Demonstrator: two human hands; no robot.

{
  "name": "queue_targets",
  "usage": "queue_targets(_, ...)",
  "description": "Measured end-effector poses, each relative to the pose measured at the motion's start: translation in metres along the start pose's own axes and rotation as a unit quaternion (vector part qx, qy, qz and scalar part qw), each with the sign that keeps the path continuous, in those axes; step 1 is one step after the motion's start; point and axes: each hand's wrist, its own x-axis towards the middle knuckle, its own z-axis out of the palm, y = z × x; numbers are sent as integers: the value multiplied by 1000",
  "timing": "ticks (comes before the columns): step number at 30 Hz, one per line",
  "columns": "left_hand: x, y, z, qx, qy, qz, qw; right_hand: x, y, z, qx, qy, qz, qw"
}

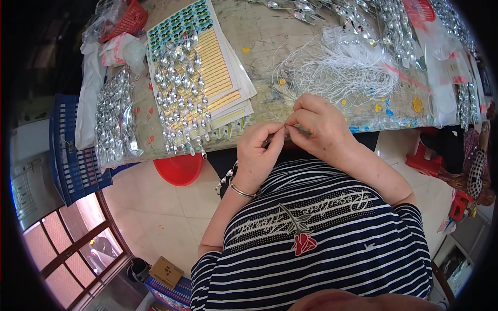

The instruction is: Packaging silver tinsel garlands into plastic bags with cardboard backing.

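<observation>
Pale floor tiles [192, 212] show beyond a paint-flecked, olive-grey table [254, 31], where a stack of printed paper sheets in yellow and green [223, 67] serves as backing for glittering silver strands of teardrop-shaped pieces [176, 80]. At the table's near edge, a person in a navy shirt with white stripes [321, 274] works with two bare hands, both to the right of the stack and on its near side. Thumb and fingers of the left hand [257, 153] are pinched narrow, meeting the similarly pinched right hand [324, 124] at the tips; what lies between them is too small to tell. Just beside the left wrist, which wears a silver metal bangle [243, 192], hangs a slim silver beaded strand [224, 181], on the near side of the stack. Its long axis slants, the visible lower end pointing left and toward the person; the upper part disappears behind the left hand, and whether the fingers grip it cannot be told. Strands on the stack run lengthwise from far to near, loose ends at the table's edge. More silver strands, a flat shiny bundle [111, 116], lie left of the stack; a tangled heap of white thread [358, 72] spreads to its right. Below its near side sits a round red plastic basin [179, 171].
</observation>
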Motion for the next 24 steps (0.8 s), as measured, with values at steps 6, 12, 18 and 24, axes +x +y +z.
queue_targets(6, -2, 3, 2, -210, 10, -140, 968, -1, 0, 6, 97, 6, 74, 992)
queue_targets(12, -1, 5, -7, -306, -1, -230, 924, -8, 11, 13, 424, -55, 277, 861)
queue_targets(18, -2, 3, -7, -270, 3, -217, 938, -9, 9, 7, 440, -94, 323, 833)
queue_targets(24, -3, 4, -5, -240, -3, -163, 957, -11, 7, 5, 373, -111, 284, 877)
